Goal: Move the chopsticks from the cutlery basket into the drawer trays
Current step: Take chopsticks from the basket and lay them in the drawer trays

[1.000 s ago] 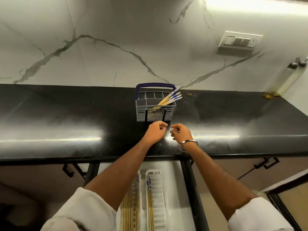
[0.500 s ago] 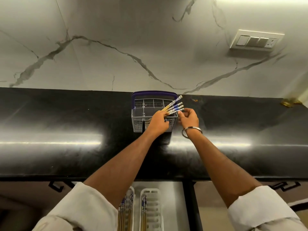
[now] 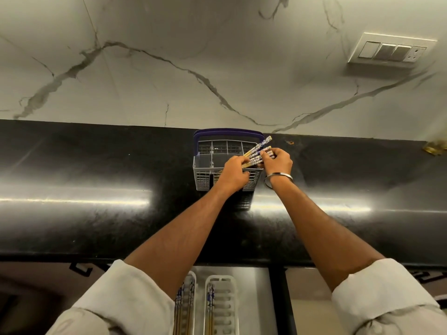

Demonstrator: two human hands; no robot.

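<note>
A grey cutlery basket (image 3: 205,169) with a purple handle stands on the black counter against the wall. Several chopsticks (image 3: 260,147) with blue-and-white patterned tops lean out of its right side. My left hand (image 3: 233,171) is over the basket's front right and grips the chopsticks' wooden shafts. My right hand (image 3: 278,163), with a metal bangle at the wrist, pinches their patterned ends. Below the counter edge, two white drawer trays (image 3: 221,303) lie in the open drawer, each with chopsticks in it; my left sleeve hides part of the left tray (image 3: 187,308).
The glossy black counter (image 3: 96,201) runs the full width, with a marble wall behind it. A switch plate (image 3: 391,50) is on the wall at upper right. A brass-coloured object (image 3: 434,148) sits at the counter's far right edge.
Both hands moved from the counter's front up to the basket. They now hold the chopsticks, the right hand having closed over the patterned ends. The camera view shifted closer and upward.
</note>
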